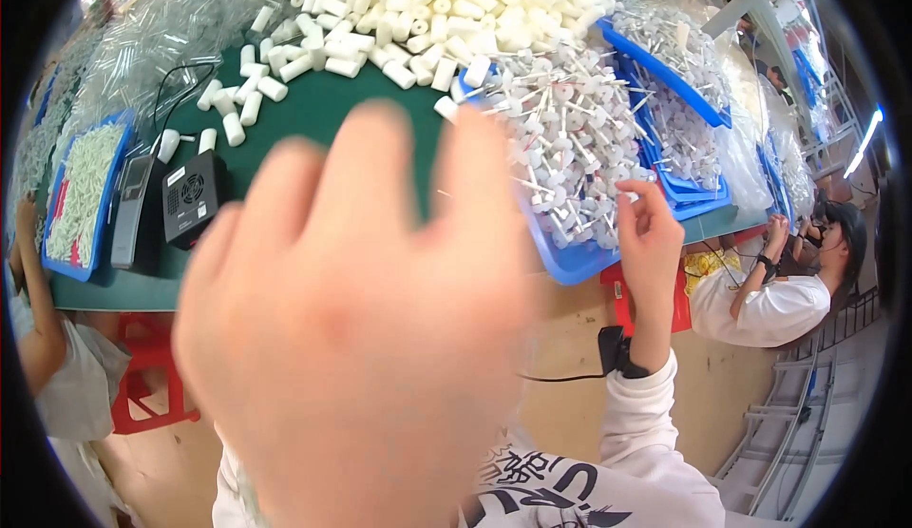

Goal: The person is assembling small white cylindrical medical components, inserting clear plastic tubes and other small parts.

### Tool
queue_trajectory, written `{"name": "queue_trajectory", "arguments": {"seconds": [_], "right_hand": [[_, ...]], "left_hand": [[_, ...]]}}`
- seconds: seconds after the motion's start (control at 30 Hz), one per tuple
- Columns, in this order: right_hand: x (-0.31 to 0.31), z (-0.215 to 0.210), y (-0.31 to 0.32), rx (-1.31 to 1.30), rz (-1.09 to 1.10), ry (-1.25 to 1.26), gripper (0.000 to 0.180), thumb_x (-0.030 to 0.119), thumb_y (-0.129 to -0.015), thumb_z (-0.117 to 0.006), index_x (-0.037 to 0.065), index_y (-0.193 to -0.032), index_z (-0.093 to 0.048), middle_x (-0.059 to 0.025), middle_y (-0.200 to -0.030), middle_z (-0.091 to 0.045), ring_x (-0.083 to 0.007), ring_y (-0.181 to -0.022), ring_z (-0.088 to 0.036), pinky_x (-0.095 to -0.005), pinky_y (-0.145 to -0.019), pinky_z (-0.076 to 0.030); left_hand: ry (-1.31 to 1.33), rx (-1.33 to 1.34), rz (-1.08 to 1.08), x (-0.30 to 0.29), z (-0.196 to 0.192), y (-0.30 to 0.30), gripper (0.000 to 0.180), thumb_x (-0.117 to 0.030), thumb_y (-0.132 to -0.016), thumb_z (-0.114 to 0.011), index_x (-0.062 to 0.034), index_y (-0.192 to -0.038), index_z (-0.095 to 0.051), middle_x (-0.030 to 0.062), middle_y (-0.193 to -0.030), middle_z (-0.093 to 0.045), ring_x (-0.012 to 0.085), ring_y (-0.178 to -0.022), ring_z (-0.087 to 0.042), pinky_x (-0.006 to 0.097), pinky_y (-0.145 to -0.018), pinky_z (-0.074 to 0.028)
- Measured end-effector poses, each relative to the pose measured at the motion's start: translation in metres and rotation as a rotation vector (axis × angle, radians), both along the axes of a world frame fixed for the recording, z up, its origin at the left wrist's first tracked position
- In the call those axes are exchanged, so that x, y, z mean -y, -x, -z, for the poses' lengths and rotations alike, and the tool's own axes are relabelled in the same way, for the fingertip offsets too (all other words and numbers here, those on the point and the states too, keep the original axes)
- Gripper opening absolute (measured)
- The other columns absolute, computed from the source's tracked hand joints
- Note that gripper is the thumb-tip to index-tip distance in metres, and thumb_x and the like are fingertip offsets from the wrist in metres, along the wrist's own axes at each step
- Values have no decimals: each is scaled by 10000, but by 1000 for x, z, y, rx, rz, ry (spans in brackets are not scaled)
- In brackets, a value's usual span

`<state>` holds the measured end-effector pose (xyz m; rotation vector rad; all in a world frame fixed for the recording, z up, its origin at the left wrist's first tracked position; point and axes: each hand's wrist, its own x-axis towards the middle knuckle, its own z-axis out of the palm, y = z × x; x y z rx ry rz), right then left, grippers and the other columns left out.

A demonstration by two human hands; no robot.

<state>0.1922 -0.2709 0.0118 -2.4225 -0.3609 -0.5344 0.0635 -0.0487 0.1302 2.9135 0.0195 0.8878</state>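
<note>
My left hand (351,271) fills the middle of the view, back toward me, raised very close and blurred. Its fingers are spread apart, and nothing shows between them; it hides part of the green table (285,138). At the right, my right hand (651,233) is at the near right edge of a blue tray (577,267), its thumb and fingers curled toward each other. Whatever they may hold is too small to make out. Heaped in that tray are small pale pieces (570,138), round discs with thin white sticks. A dark band with a small box (619,352) circles my right wrist.
White foam-like cylinders (418,15) are piled at the back. Clear plastic tubes (171,34) lie far left, near a black device (195,195) and a blue tray of pale green pieces (81,195). More blue trays (698,191) stand right. Two people are beside the table.
</note>
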Motion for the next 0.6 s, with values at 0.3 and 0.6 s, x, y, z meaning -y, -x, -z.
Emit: {"name": "queue_trajectory", "arguments": {"seconds": [0.3,0.6], "right_hand": [[-11,0,-18,428,91,316,120,118,-751,-652,148,-860,-613,-37,-815,-540,-243,-691,-570,-333,-565,-458],[-61,-6,-6,18,-374,65,119,180,-727,-675,116,-803,-609,-39,-756,-511,-211,-711,-584,-324,-556,-460]], "left_hand": [[6,-161,68,16,-10,-25,446,-213,-756,-686,-29,-1132,-532,69,-781,-568,255,-739,-568,323,-622,-452],[20,-325,128,25,-26,-30,467,-211,-756,-687,-18,-1149,-521,79,-798,-571,258,-748,-570,320,-627,-459]]}}
